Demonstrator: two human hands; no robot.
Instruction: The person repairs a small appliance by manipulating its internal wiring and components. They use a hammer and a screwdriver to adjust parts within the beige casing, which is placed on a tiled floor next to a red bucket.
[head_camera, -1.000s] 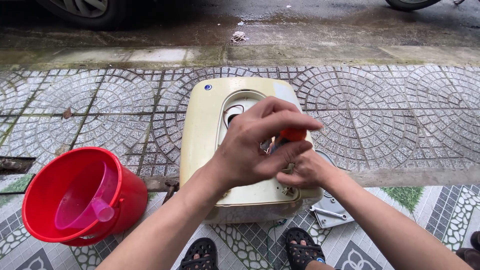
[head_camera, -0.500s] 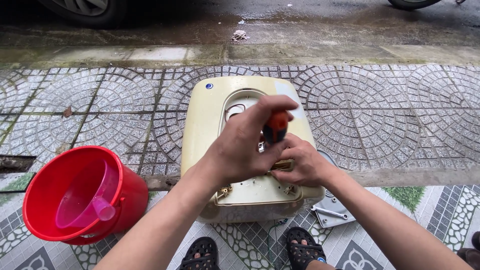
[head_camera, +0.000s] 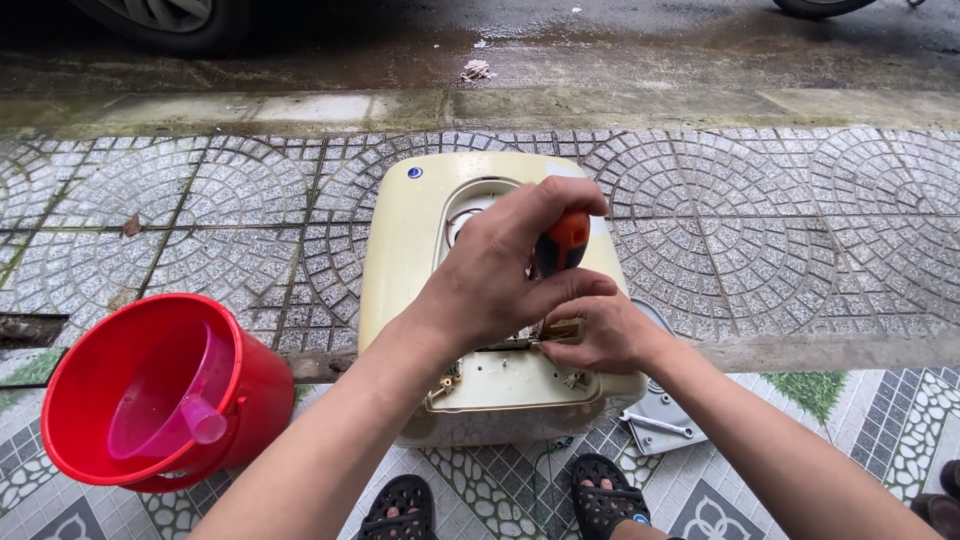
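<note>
Clearly left hand (head_camera: 505, 270) grips screwdriver (head_camera: 562, 243) upright, right hand (head_camera: 600, 335) pinching brass fitting (head_camera: 562, 330) below.

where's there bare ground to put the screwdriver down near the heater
Bare paving lies between the red bucket and the cream heater, and wider to the heater's right, up to the curb. It is crowded at the near end: the left hand on the screwdriver, the right hand, the grey plate and the sandals.
</note>
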